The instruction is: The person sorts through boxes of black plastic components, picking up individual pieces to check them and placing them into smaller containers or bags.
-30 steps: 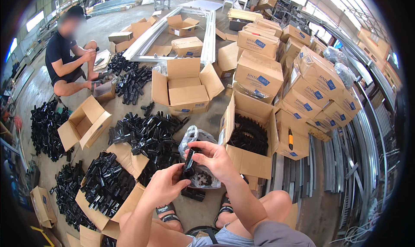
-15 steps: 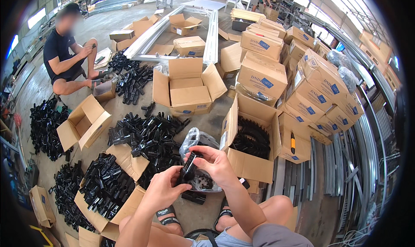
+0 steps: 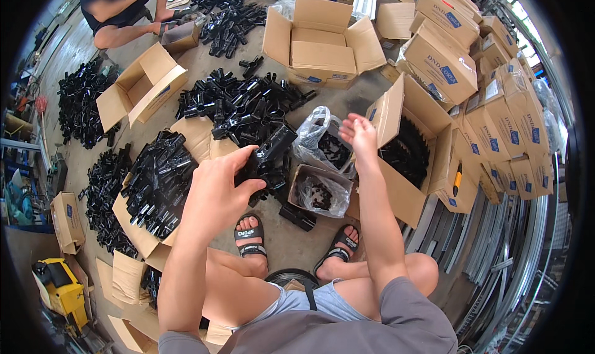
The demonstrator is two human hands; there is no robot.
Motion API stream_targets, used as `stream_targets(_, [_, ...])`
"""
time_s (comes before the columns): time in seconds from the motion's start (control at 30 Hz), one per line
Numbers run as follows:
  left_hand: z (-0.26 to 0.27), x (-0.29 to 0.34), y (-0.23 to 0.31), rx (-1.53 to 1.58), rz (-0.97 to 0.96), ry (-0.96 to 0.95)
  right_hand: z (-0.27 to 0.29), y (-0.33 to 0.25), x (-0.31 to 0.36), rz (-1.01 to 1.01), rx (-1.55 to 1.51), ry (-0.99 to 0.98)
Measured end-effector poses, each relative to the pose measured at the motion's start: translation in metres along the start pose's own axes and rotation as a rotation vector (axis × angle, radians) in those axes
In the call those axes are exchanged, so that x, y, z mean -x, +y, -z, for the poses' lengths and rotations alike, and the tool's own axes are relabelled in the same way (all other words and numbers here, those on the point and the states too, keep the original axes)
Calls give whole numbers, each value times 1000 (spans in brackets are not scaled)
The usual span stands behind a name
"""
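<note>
My left hand (image 3: pixel 217 190) grips a black plastic pipe connector (image 3: pixel 271 151) and holds it above the floor in front of my knees. My right hand (image 3: pixel 358 133) is apart from it, fingers loosely spread, hovering over a clear plastic bag of small black parts (image 3: pixel 322 142) beside the flap of an open cardboard box of black parts (image 3: pixel 406 149). Below the hands sits a small open box lined with plastic (image 3: pixel 317 190) holding small dark pieces. A loose heap of black connectors (image 3: pixel 242 103) lies just beyond.
Flattened cardboard with stacked black connectors (image 3: pixel 152 187) lies at my left. An empty open box (image 3: pixel 322 41) stands ahead, another (image 3: pixel 139 84) at left. Stacked sealed cartons (image 3: pixel 489 100) line the right, with metal rails (image 3: pixel 496 249) beyond. Another person (image 3: pixel 124 7) squats far left. A yellow tool (image 3: pixel 59 289) sits lower left.
Both hands were together on the black connector. Now my right hand has let go and moved right, toward the plastic bag and the open box; my left hand keeps the connector.
</note>
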State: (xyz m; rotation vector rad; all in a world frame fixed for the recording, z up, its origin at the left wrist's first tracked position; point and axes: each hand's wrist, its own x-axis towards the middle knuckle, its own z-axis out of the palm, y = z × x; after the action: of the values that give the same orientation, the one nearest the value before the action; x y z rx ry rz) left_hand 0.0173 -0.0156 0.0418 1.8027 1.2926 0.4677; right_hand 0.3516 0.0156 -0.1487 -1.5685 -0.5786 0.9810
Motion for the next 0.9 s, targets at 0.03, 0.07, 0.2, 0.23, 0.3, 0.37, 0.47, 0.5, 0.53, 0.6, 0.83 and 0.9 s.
stream_targets(0.03, [2,-2,-4,-18,3,16,1,31,-23,-53,117,-2])
stream_targets(0.07, [2,-4,-7,-37,-1,25,6,62,-47,-105,232,5])
stream_targets(0.2, [2,-11,-17,-107,-64,65,4,154,-99,55,1027,101])
stream_targets(0.23, [1,-12,-18,-167,-58,69,-2,161,-101,-8,1008,107])
stream_targets(0.3, [1,-14,-19,-222,-56,71,-18,173,-101,-80,1056,82])
stream_targets(0.37, [3,-16,-13,-185,-26,50,-30,183,-103,-151,1094,74])
stream_targets(0.47, [3,-20,-13,-255,10,38,-41,192,-102,-191,1106,144])
stream_targets(0.5, [2,-21,-15,-252,-16,48,-44,191,-104,-216,1090,155])
stream_targets(0.53, [2,-21,-15,-260,-36,43,-45,191,-104,-242,1073,165])
stream_targets(0.6, [1,-23,-16,-269,-99,28,-36,191,-110,-244,1060,176])
stream_targets(0.83, [4,-12,-11,-320,-126,77,-30,180,-91,-171,986,253])
stream_targets(0.9, [9,-15,-12,-343,-111,73,-30,174,-86,30,814,369])
